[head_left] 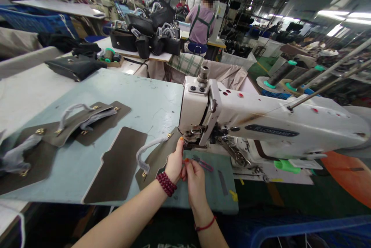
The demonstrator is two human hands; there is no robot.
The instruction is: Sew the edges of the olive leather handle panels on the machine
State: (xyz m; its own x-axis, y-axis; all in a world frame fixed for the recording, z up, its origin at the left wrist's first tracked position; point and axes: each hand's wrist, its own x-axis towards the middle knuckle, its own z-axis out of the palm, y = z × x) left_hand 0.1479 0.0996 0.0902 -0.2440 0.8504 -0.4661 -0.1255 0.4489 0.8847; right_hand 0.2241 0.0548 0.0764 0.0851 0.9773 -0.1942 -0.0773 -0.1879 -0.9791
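Note:
My left hand (pixel 175 165), with a dark red beaded bracelet at the wrist, grips the right edge of a brown bag panel (pixel 158 161), thumb stretched toward the sewing machine's needle area. The panel lies at the white sewing machine (pixel 228 105), its far end by the machine head. It carries a handle (pixel 142 153) wrapped in clear plastic, with gold fittings. My right hand (pixel 196 180) is pinched closed beside the left fingers; what lies between its fingertips is too small to make out. Thread snips (pixel 204 164) with pink handles lie just beyond it.
A plain brown panel (pixel 118 166) lies left of my hands, with several handled panels (pixel 84 122) farther left on the pale blue table (pixel 150 97). Black bags (pixel 145 23) are piled behind. A person (pixel 201 23) sits beyond. Thread cones (pixel 281 74) stand at right, a blue basket (pixel 313 228) below.

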